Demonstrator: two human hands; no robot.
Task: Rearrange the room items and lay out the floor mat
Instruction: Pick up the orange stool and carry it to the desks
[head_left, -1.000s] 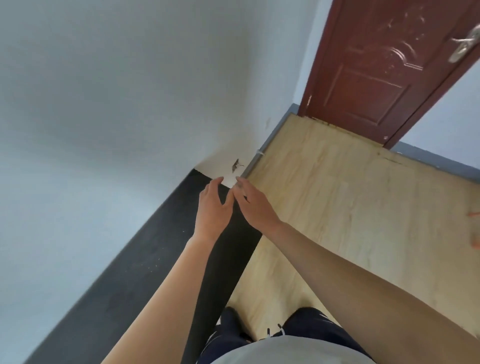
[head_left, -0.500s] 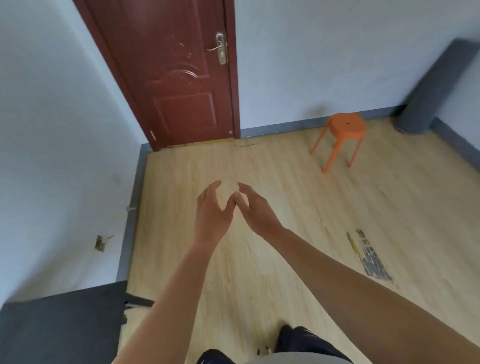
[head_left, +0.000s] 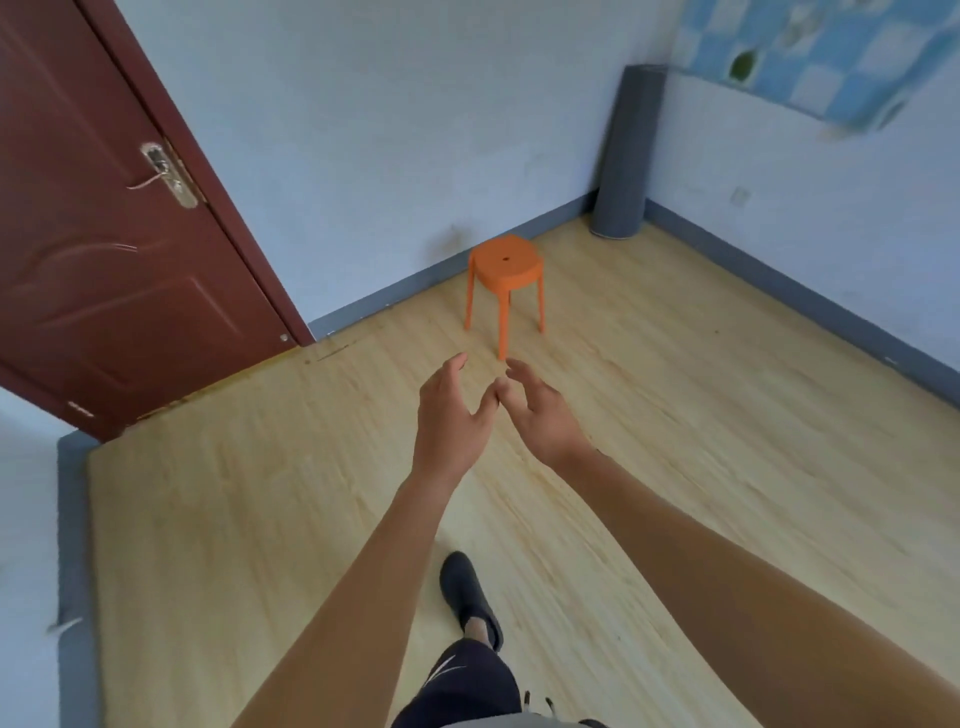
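Both hands empty: left hand (head_left: 451, 415) and right hand (head_left: 540, 415) raised side by side, fingers loosely spread, thumbs nearly touching. Orange plastic stool (head_left: 505, 280) stands at 12 o'clock; rolled grey floor mat (head_left: 626, 156) upright in the 1 o'clock corner. Judged step: approach. Next: reach and grasp the stool.

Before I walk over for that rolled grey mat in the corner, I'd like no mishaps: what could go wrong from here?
The orange stool stands on the floor between you and the rolled mat, so you may clip its legs. The mat only leans upright in the corner and could topple when touched. Both hands, left hand and right hand, are empty and open, but the tall roll may be awkward to control, perhaps swinging into the hanging blue cloth.
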